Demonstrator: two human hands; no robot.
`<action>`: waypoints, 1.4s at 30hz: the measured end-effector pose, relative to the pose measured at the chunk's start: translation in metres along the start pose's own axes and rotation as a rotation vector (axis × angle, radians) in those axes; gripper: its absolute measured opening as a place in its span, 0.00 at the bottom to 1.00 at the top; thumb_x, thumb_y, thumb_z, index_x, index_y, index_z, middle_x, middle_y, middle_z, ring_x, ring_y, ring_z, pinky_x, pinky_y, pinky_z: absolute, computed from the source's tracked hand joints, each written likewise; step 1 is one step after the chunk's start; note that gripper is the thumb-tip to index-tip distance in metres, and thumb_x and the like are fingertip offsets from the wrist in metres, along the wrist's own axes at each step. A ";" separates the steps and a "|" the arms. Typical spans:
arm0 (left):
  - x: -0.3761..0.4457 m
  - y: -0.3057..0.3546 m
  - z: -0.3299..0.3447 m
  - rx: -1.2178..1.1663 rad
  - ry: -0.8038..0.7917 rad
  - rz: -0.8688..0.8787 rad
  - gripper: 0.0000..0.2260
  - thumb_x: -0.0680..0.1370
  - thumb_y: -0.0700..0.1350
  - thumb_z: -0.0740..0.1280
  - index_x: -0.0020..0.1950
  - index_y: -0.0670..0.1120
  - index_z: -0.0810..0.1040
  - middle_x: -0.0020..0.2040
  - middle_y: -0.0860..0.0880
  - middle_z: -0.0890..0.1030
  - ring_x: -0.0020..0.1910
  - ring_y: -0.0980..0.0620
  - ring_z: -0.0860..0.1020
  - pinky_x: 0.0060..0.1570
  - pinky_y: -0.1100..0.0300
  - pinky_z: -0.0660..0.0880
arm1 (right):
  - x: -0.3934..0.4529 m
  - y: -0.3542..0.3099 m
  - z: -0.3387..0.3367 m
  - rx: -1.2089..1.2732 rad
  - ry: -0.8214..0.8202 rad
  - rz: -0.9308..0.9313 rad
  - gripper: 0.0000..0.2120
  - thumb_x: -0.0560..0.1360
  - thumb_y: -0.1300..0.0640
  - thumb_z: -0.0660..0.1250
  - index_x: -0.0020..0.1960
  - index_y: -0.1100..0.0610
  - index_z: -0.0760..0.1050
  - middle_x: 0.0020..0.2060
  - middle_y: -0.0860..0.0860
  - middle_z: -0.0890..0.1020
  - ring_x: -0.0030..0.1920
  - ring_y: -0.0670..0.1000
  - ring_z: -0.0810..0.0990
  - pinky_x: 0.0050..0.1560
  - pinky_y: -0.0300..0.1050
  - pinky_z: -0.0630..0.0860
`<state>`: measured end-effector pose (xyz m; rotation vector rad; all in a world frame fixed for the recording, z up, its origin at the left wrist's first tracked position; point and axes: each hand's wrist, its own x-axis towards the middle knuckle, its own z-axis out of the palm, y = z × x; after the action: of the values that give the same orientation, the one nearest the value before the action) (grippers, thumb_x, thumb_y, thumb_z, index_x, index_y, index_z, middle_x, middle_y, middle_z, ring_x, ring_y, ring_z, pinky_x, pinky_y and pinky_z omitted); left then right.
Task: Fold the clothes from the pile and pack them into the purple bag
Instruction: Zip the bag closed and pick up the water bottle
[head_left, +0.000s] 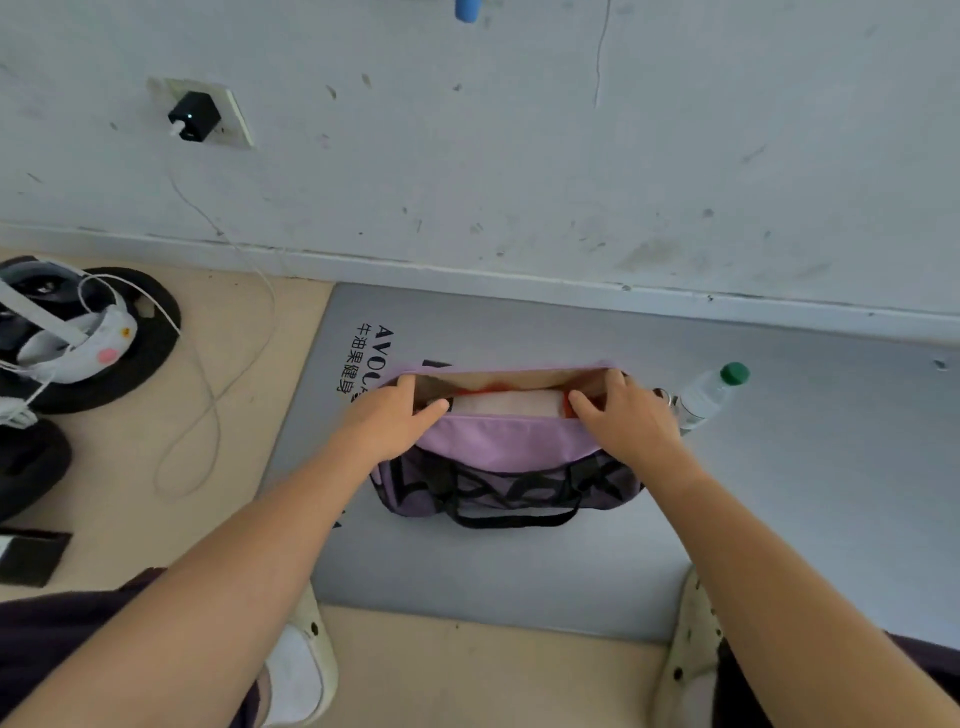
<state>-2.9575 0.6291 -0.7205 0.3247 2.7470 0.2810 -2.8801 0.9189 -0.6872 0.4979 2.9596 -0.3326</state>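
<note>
The purple bag (498, 447) lies on a grey mat (509, 561) near the wall, its top opening spread wide. Inside it I see a folded white garment (506, 402) with a strip of orange cloth (493, 387) behind it. My left hand (389, 421) sits at the left end of the opening, fingers dipping into the bag beside the white garment. My right hand (623, 415) sits at the right end, fingers curled over the bag's rim and touching the garment's edge. Black carry straps (514, 499) hang down the bag's front.
A clear water bottle with a green cap (709, 395) lies on the mat just right of the bag. A headset, white cable (208, 405) and black round objects (104, 338) occupy the floor at left. My white shoes (306, 670) stand at the mat's near edge.
</note>
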 end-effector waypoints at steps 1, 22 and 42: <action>-0.005 0.003 0.009 -0.001 -0.058 -0.013 0.32 0.78 0.68 0.53 0.71 0.45 0.64 0.63 0.40 0.78 0.59 0.39 0.77 0.53 0.51 0.75 | -0.006 0.006 0.007 0.023 -0.068 0.008 0.28 0.77 0.36 0.56 0.65 0.57 0.69 0.58 0.56 0.79 0.54 0.60 0.79 0.50 0.51 0.74; -0.018 0.163 0.078 -0.291 -0.112 0.233 0.17 0.79 0.57 0.66 0.36 0.46 0.75 0.32 0.48 0.76 0.36 0.45 0.73 0.36 0.53 0.69 | 0.020 0.156 -0.002 0.699 0.291 0.429 0.32 0.76 0.53 0.68 0.76 0.56 0.59 0.70 0.56 0.66 0.65 0.56 0.72 0.63 0.48 0.70; -0.032 0.240 0.030 -0.639 -0.077 0.268 0.11 0.75 0.60 0.69 0.48 0.53 0.82 0.45 0.60 0.82 0.45 0.65 0.77 0.43 0.68 0.71 | -0.009 0.170 -0.069 0.521 -0.095 0.170 0.15 0.70 0.52 0.75 0.51 0.59 0.77 0.46 0.57 0.81 0.48 0.57 0.80 0.49 0.50 0.76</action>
<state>-2.8726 0.8540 -0.6810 0.5037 2.3692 1.1476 -2.8201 1.0885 -0.6521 0.7542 2.6937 -1.0817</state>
